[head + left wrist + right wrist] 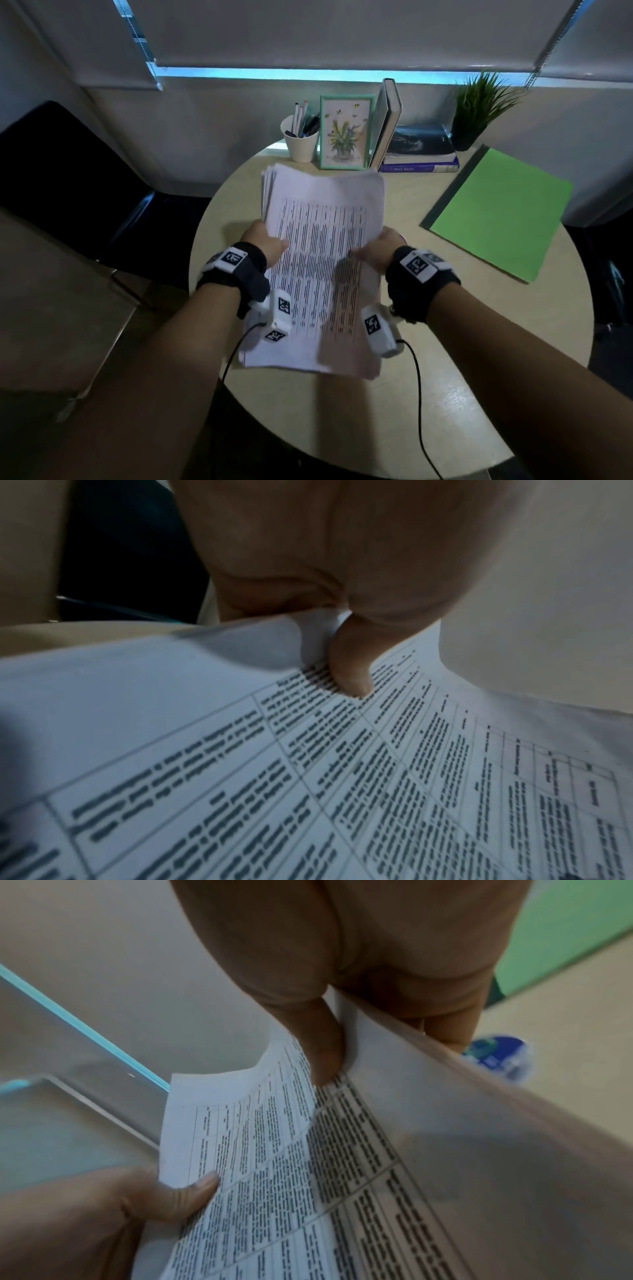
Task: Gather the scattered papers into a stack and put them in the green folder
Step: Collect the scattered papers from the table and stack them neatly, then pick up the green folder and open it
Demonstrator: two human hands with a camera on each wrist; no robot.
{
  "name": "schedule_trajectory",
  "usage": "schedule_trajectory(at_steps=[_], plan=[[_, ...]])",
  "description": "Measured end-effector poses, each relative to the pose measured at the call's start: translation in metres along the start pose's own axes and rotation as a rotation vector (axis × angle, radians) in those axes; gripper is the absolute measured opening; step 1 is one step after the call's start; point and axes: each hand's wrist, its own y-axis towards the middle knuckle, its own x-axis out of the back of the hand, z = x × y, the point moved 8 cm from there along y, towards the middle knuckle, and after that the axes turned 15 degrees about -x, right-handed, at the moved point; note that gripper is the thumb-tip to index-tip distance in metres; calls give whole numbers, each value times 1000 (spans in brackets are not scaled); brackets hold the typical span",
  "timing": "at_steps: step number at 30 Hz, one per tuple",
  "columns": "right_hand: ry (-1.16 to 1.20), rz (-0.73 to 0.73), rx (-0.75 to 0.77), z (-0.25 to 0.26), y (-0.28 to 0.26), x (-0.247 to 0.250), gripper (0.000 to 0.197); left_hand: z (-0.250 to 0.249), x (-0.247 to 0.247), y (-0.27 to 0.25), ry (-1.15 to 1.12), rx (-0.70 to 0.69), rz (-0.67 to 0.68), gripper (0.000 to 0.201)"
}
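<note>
A stack of printed papers [322, 246] is held above the round table [445, 359], its sheets fanned slightly at the far left corner. My left hand [265, 245] grips its left edge, thumb on top [352, 669]. My right hand [378, 251] grips the right edge, thumb pressing the printed sheet [322, 1053], fingers underneath. The papers [308, 777] fill the left wrist view; in the right wrist view the papers [274, 1150] curve upward. The green folder [503, 212] lies closed on the table to the right, also seen as the folder [565, 934] behind my right hand.
At the table's back stand a white pen cup [300, 140], a framed flower picture [345, 132], upright and stacked books [418, 150] and a potted plant [479, 106]. A dark chair [68, 185] sits left. A small blue round object [500, 1056] lies on the table under the papers.
</note>
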Motion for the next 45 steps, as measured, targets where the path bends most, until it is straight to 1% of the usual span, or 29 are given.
schedule_trajectory(at_steps=[2,3,5,7,8,10,11,12,15,16,19,22,23,25,30,36,39,42,45], plan=[[-11,50,-90,-24,9,-22,44,21,-17,-8,68,72,82,47],[-25,69,-122,-36,12,-32,43,32,-25,-14,94,100,113,41],[-97,83,-140,-55,17,-50,37,55,-41,-22,152,154,149,19],[-164,55,-128,-70,22,-62,36,75,-55,-27,195,187,168,38],[-187,36,-126,-76,24,-67,37,79,-59,-28,226,166,160,42],[-226,-1,-121,-85,28,-73,38,86,-64,-29,277,149,148,33],[-246,-15,-122,-87,29,-74,37,88,-68,-31,273,135,163,26],[-262,-24,-119,-89,30,-74,36,90,-71,-31,262,115,172,23],[-264,-57,-101,-90,34,-70,36,95,-71,-29,262,85,133,44],[-265,-67,-98,-90,34,-68,39,95,-69,-29,263,82,113,47],[-299,-116,-87,-93,35,-63,57,96,-63,-32,293,102,82,47],[-324,-169,-72,-96,37,-58,79,99,-56,-33,355,128,89,65],[-347,-183,-62,-96,37,-57,84,100,-55,-32,364,124,91,69],[-385,-201,-36,-94,38,-56,86,100,-53,-29,364,111,88,75],[-428,-194,-26,-93,41,-58,85,97,-50,-24,303,96,81,86],[-399,-172,-27,-94,48,-55,78,86,-50,-23,355,45,60,84],[-352,-195,-18,-95,51,-48,61,80,-50,-22,364,45,44,83],[-317,-238,-20,-96,52,-36,44,67,-47,-22,379,11,-21,85],[-257,-277,-62,-105,55,-14,41,42,-49,-16,373,-85,-65,83]])
